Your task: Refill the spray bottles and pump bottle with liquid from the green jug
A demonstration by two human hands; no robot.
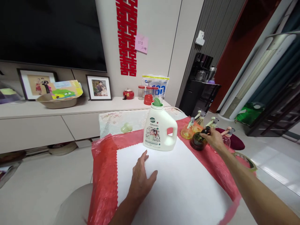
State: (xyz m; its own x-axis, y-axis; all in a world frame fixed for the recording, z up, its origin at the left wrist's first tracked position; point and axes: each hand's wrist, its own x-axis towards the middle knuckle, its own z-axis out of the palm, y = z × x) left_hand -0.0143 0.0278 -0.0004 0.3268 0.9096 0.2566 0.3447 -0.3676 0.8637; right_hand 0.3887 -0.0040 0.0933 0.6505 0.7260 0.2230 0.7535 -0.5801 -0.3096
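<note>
My left hand (142, 179) is over the white sheet (178, 184), fingers apart and holding nothing. Just beyond its fingertips stands a large cream detergent jug (160, 129), uncapped, with a green pour spout (157, 102) in its mouth. Off to the right, my right hand (215, 139) is closed around the black top of a dark green bottle (198, 142). Clear pump bottles stand around that hand: an orange-tinted one (187, 131) to the left, others behind, and a pink one (227, 139) partly hidden by my wrist. Whether the dark bottle touches the table cannot be made out.
Red plastic film (105, 168) covers the table under the sheet. A pale green cap (126, 127) lies behind it at the left. A roll of tape (246, 161) sits by the right edge. Red-lidded jars (141, 93) and a printed bag (161, 82) stand on the cabinet behind.
</note>
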